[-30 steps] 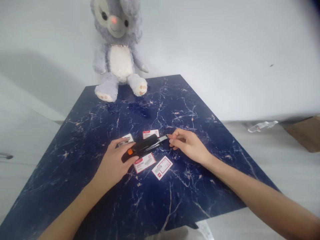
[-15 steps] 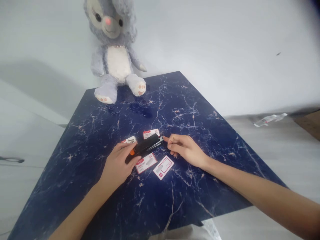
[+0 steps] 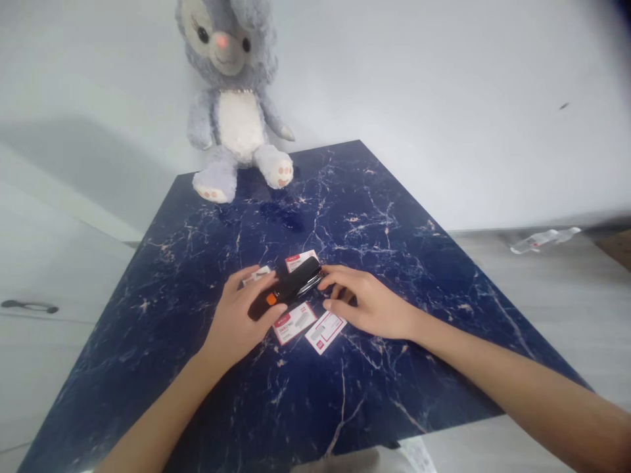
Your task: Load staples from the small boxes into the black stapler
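Around the stapler [image 3: 302,276], clock centred on it, twelve toward the wall: plush toy [image 3: 239,125] seated at eleven, at the far edge of the marbled blue table [image 3: 389,240]; clear plastic item [image 3: 545,240] on the floor at three; dark handle [image 3: 29,307] at nine.
Cards or small boxes, close by: upper box [image 3: 302,259] at twelve, its near edge covered by the stapler; left box [image 3: 256,273] at nine, partly hidden by fingers; lower box [image 3: 296,322] at six; outlined box [image 3: 324,333] at five, its corner near the right thumb.
Stapler's place: mid-table, between both hands.
Long axis: eight to two, orange part toward eight, metal end toward two.
Left hand [image 3: 244,305]: thumb and fingers clamped on the orange-marked end.
Right hand [image 3: 362,299]: forefinger against the metal end, thumb well clear of it.
Print: red bands with white lettering on upper and lower boxes, too blurred to read; lower and outlined boxes picture a grey strip.
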The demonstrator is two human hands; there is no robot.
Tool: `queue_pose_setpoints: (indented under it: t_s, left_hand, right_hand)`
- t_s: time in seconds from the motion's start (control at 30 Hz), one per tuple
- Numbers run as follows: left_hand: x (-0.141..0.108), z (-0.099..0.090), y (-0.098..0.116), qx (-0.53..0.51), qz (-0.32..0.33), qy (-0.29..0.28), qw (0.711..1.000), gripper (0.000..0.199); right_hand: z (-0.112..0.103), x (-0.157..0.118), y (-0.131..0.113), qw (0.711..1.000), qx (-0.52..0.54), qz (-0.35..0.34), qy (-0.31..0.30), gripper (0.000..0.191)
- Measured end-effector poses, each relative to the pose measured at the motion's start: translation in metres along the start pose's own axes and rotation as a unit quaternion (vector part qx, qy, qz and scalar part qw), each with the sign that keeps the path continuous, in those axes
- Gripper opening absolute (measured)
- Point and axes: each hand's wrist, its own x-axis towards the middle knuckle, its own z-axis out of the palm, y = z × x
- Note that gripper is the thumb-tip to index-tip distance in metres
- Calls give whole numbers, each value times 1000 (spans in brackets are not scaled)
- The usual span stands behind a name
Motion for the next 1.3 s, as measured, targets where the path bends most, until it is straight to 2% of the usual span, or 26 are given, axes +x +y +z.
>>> queue_pose_setpoints:
  t_s: [0.1,0.17,0.33,0.5,0.6,0.67,0.8,0.93,1.03,1.13,1.3]
  left_hand:
    - [5,-11,-8,-4,-5,30,1000,39]
    - [7,-16,-20,0,-24,28,999,37]
    - [5,-12,-40,-3,-37,-73,997,40]
    - [4,-4,-28,-39,-40,-80,995,37]
    - [6,-7,-21,-86,-52,-79,992,42]
    - [5,-12,-16,-85,-45,-59,994,44]
    - [-3,-22,-3,-35,49,-18,998,34]
    - [-9,-25,6,50,137,-85,986,27]
    - [-10,-25,5,126,192,-106,967,20]
    - [-10,-21,5,124,240,-120,955,18]
    - [-15,-5,12,79,272,-98,954,22]
  right_hand:
    - [5,-5,-3,993,-110,-36,25,15]
    - [7,-7,-4,988,-143,-66,4,15]
    - [5,-6,-5,970,-167,-151,-93,15]
    - [1,-6,-7,963,-183,-158,-116,20]
    - [2,-6,-6,959,-198,-167,-118,20]
    - [3,-5,-4,957,-212,-163,-109,19]
    - [3,-4,1,965,-203,-141,-83,22]
    - [-1,-3,2,976,-142,-146,-77,21]
    - [-3,-2,2,978,-122,-168,-29,22]
    - [-1,-1,3,972,-143,-187,12,24]
    - [7,-2,5,967,-163,-195,7,25]
